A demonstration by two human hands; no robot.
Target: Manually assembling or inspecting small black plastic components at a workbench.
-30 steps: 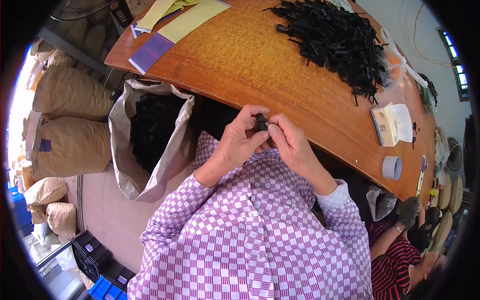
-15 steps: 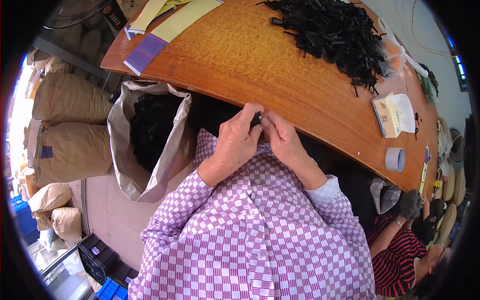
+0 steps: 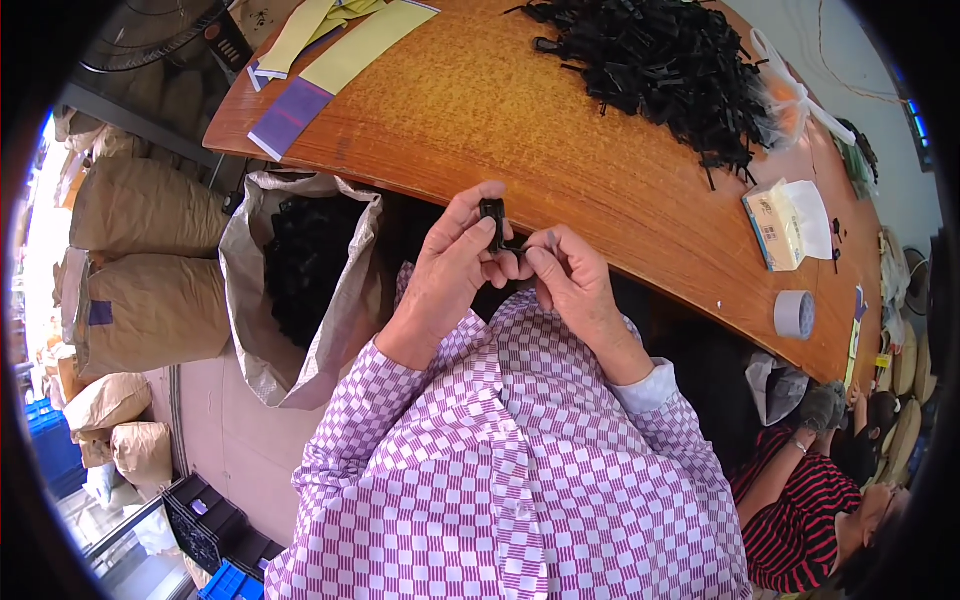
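Observation:
Between the thumb and fingers of my left hand (image 3: 447, 268) is a small black plastic piece (image 3: 491, 211), its broad glossy end pointing up. A thin black part runs from it toward my right hand (image 3: 578, 288), whose thumb and forefinger pinch that end. Both hands are held in front of my body, just off the table's near edge. Many similar-looking black pieces lie in a big pile (image 3: 670, 75) at the far right of the table. Fingers hide part of the piece.
Left of me stands an open woven sack (image 3: 240, 290) of black pieces. On the wooden table (image 3: 450, 110) are yellow and purple strips (image 3: 350, 55), a tissue box (image 3: 775, 225) and a tape roll (image 3: 793, 314). A person in a striped shirt (image 3: 790, 505) sits at right.
My left hand has turned and risen slightly, bringing the black piece's broad end into view. My right hand has shifted slightly and still pinches the other end.

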